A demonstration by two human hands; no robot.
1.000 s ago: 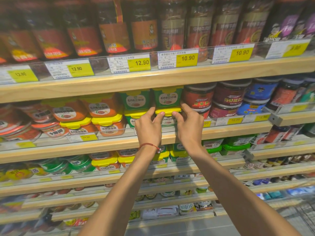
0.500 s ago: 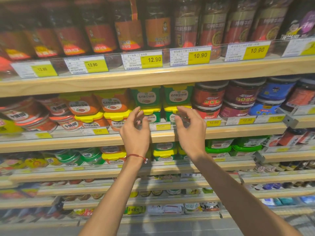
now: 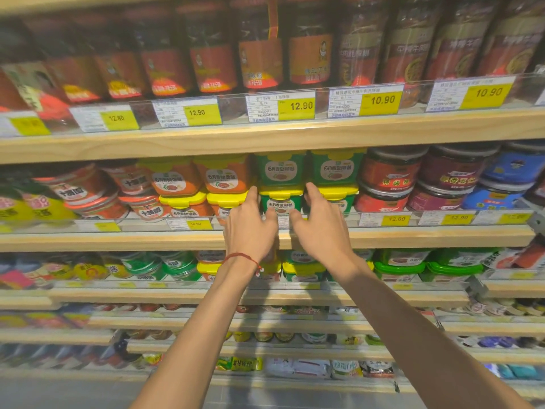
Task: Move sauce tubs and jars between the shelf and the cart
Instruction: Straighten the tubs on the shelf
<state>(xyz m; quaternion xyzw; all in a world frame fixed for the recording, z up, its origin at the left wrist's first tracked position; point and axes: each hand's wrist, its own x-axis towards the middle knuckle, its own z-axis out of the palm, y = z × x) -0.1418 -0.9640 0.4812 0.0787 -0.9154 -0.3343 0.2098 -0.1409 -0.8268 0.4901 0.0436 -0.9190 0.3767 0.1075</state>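
At the pale wooden shelf [image 3: 413, 238], two hands are flanking a square green plastic sauce tub with a yellow lid [image 3: 280, 204].
It is sitting bottom of its stack, behind the clear price rail [image 3: 424, 219]; left hand [image 3: 250, 230] and right hand [image 3: 323, 231] are hovering either side, fingers [image 3: 253, 192] spread and nearly straight, contact unclear.

Around the lower green tub [image 3: 280, 203] we find little room: another green tub [image 3: 280, 169] sits on top, orange tubs [image 3: 224, 177] crowd its left, a green stack [image 3: 336, 169] crowds its right, and the clear price rail [image 3: 141, 225] crosses low in front. Only its face above that rail lies open.
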